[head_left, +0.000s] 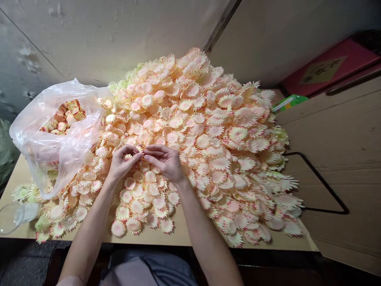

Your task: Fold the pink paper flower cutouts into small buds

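Observation:
My left hand (123, 162) is closed around a small cream artificial flower piece (139, 149), pinched near the fingertips. More pale petals show inside its curled fingers, mostly hidden. From the other side, my right hand (167, 162) brings thumb and forefinger together at the same piece's edge; the exact contact is too small to make out. Beneath and around both hands spreads a large heap of artificial flower pieces (220, 131), round and pale pink-cream with fringed, red-tipped edges.
At left, a translucent plastic bag (74, 147) holds curled flower pieces (67, 117). A clear round container (10, 218) stands at the wooden table's (178, 236) left corner. Cardboard (330, 159) with a black metal bar (323, 178) borders the right; a wall (119, 31) rises behind.

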Available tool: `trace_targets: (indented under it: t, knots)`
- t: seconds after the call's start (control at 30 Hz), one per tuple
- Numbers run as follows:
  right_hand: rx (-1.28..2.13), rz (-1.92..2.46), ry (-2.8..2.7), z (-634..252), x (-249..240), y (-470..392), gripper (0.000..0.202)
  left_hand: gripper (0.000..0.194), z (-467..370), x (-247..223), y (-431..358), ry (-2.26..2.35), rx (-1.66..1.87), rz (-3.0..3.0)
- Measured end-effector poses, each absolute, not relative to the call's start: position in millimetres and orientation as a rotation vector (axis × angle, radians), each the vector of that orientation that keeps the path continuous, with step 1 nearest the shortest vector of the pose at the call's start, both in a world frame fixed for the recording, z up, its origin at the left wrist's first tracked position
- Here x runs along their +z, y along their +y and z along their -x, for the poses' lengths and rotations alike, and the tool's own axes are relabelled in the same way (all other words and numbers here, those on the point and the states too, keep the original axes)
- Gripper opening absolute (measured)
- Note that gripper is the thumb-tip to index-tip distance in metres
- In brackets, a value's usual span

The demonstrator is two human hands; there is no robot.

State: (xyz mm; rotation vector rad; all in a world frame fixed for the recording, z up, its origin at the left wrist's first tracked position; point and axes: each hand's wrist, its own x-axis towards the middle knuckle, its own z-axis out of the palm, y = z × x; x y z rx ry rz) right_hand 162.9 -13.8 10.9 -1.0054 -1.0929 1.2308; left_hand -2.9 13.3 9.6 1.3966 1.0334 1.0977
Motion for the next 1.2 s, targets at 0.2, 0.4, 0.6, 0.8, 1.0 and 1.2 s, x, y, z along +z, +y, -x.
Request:
trace_targets:
  t: [0.2, 0.4, 0.6, 0.8, 1.0, 1.2]
  knots:
    - [1.235, 0.986, -1.100, -161.2, 7.9, -13.8, 0.034, 0.029, 2.1, 9.7, 13.8, 1.043, 1.098, -1.421]
    - [1.263, 0.973, -1.099, -158.9, 10.1, -15.6, 0.033, 0.030, 2.6, 9.2, 13.3, 1.071, 1.064, -1.402]
    - [1.209, 0.973, -1.057, -158.6, 8.4, -12.0, 0.032, 0.031, 3.1, 5.6, 14.9, 1.067, 1.084, -1.351]
    - [1.162, 0.915, -1.112, -160.4, 5.0, -8.9, 0.043, 0.033, 3.6, 8.5, 13.6, 1.007, 1.038, -1.186]
    - [1.120, 0.952, -1.139, -160.8, 2.5, -9.2, 0.042, 0.031, 5.5, 9.0, 13.2, 1.008, 0.991, -1.168]
    - [1.138, 0.996, -1.148, -160.7, 1.1, -9.1, 0.038, 0.030, 7.5, 8.2, 12.2, 1.005, 0.944, -1.139]
